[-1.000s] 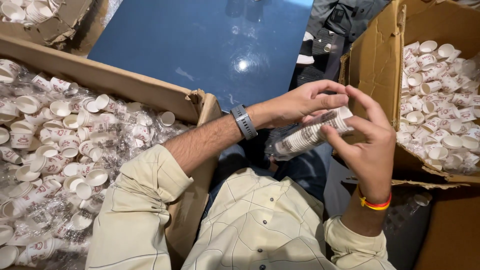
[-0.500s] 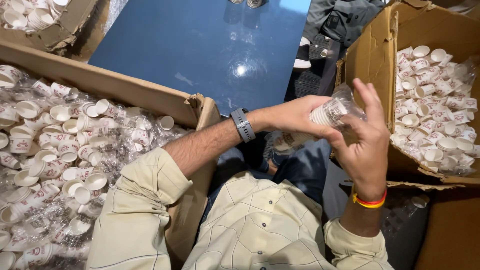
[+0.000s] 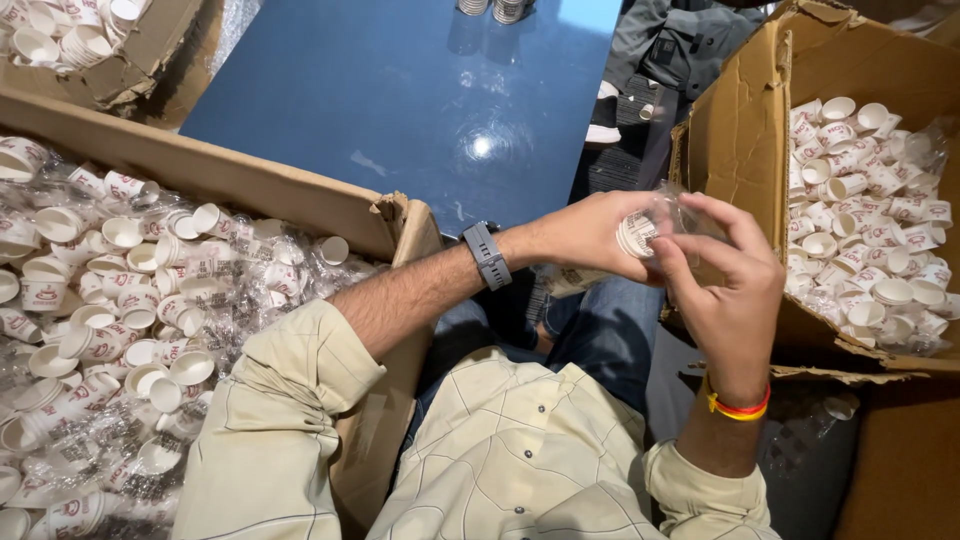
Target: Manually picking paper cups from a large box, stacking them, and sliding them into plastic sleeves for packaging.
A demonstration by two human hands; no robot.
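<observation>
Paper cup stack (image 3: 634,236) held over blue table (image 3: 400,100), between cardboard boxes (image 3: 745,130).

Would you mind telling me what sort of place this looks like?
Probably a packing or sorting workspace: two big cardboard boxes full of small paper cups, and both hands, left and right, holding a plastic-wrapped stack of cups beside a blue table.

small paper cups (image 3: 860,250): white, red print
corrugated cardboard box (image 3: 735,130): brown
glossy table top (image 3: 400,90): blue
woven wrist thread (image 3: 737,408): red and yellow
</observation>
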